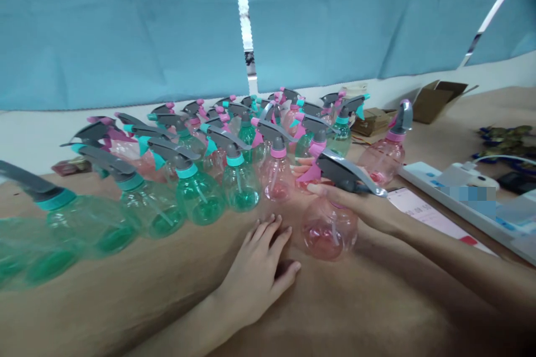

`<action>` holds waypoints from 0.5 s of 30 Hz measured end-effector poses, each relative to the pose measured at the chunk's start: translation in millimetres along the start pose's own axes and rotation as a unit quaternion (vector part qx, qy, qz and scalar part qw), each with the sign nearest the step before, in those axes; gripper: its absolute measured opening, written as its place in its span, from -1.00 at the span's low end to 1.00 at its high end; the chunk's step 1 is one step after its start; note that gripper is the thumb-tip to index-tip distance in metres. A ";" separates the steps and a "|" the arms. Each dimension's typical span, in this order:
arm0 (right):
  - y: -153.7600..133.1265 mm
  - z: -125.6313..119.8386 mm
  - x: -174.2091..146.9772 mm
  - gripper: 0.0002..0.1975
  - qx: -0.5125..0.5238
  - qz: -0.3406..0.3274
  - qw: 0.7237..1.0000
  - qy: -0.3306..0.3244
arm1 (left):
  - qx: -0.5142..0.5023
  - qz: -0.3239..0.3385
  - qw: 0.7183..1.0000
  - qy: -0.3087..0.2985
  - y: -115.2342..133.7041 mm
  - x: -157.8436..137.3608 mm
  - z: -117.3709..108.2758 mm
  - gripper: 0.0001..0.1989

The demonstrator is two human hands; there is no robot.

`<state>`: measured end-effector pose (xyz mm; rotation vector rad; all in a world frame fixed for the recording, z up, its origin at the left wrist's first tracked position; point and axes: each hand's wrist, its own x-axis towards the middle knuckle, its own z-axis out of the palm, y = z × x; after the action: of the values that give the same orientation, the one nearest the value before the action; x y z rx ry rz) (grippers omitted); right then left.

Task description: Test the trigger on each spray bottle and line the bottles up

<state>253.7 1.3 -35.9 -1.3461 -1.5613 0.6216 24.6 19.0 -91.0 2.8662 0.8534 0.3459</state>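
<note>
My left hand (262,268) lies on the brown table with its fingers spread and nothing in it. Just right of it stands a clear pink spray bottle (329,231) with a grey lever and a pink nozzle. My right hand (330,195) is round this bottle's neck, under the lever. Its fingertips show to the left of the neck, while part of the hand is hidden by the spray head. Ahead of my left hand are a clear green spray bottle (242,187) and another pink spray bottle (277,178).
Several more green and pink spray bottles crowd the table (167,295) from left to back. One pink bottle (383,156) stands apart at right. Beyond my right forearm are a phone (431,215), a white power strip (452,192) and an opened cardboard box (435,101). A blue curtain (167,22) hangs behind.
</note>
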 end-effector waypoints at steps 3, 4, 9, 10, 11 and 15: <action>-10.3 -2.7 -1.6 -0.70 0.001 0.014 1.000 -0.004 | -0.001 0.003 1.000 0.004 -0.3 -0.2 -0.3 -0.53; -12.9 -3.6 -2.2 -0.69 0.001 0.014 1.000 -0.005 | 0.000 0.003 1.000 0.003 -0.1 -0.1 -0.8 -0.53; -13.3 -4.5 -6.5 -0.65 -0.039 0.031 0.999 0.020 | 0.011 0.003 1.000 -0.004 0.5 0.6 -1.9 -0.53; -11.4 -4.2 -8.3 -0.65 -0.056 0.037 0.997 0.028 | 0.013 0.004 1.000 -0.002 0.2 0.5 -1.3 -0.53; -9.1 -4.0 -10.6 -0.65 -0.069 0.037 0.996 0.032 | 0.016 0.006 1.000 0.001 -0.3 0.2 -0.4 -0.53; -1.2 -4.6 -22.0 -0.71 -0.082 -0.028 0.996 0.021 | 0.018 0.009 1.000 0.020 -2.6 -1.8 4.2 -0.53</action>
<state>256.0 -20.6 -40.1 -1.4226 -1.6383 0.4355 22.8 19.9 -95.9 2.9110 0.8489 0.3967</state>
